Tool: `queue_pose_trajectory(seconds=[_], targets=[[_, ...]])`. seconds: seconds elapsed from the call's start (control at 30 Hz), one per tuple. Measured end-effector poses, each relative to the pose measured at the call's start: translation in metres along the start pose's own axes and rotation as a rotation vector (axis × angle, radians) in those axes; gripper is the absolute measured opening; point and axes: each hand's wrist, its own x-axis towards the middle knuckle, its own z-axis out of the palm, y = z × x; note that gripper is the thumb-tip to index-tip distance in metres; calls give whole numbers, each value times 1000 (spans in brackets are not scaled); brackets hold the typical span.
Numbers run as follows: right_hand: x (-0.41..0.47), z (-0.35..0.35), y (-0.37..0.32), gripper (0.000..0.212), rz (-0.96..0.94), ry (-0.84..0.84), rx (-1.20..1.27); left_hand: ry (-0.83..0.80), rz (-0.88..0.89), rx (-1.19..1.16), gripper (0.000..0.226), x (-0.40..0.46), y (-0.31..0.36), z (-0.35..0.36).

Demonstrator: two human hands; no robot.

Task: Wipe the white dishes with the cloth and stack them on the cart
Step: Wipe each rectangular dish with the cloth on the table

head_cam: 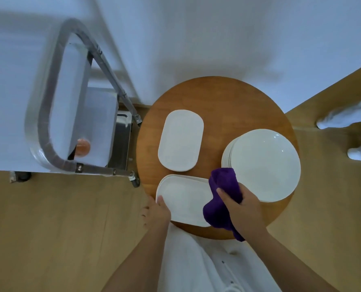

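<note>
Platter [183, 200] lies between hands, cloth [221, 199] touching.

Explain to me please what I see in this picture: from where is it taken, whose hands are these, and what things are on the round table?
There is no machine here. The one picture comes from a wide-angle camera worn on a person's head, looking down, so the arms at the bottom are that person's own. On the round wooden table lie two white oblong platters, the far platter and the near platter, and a stack of round white plates. The right hand grips a purple cloth at the near platter's right end. The left hand holds that platter's left edge. The metal cart stands to the left of the table.
</note>
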Motion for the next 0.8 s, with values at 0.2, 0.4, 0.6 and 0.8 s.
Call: queue_pose_trajectory(seconds=[0.2, 0.4, 0.6, 0.8], targets=[[12, 5, -3, 16, 8, -33, 6, 45, 30, 105, 62, 2, 18, -7], [24, 7, -10, 18, -13, -28, 25, 74, 228, -181, 43, 10, 71, -25], [33, 6, -14, 20, -16, -12, 32, 20, 206, -62, 41, 29, 102, -26], [37, 4, -16, 21, -19, 12, 32, -15, 186, -139, 25, 40, 101, -27]])
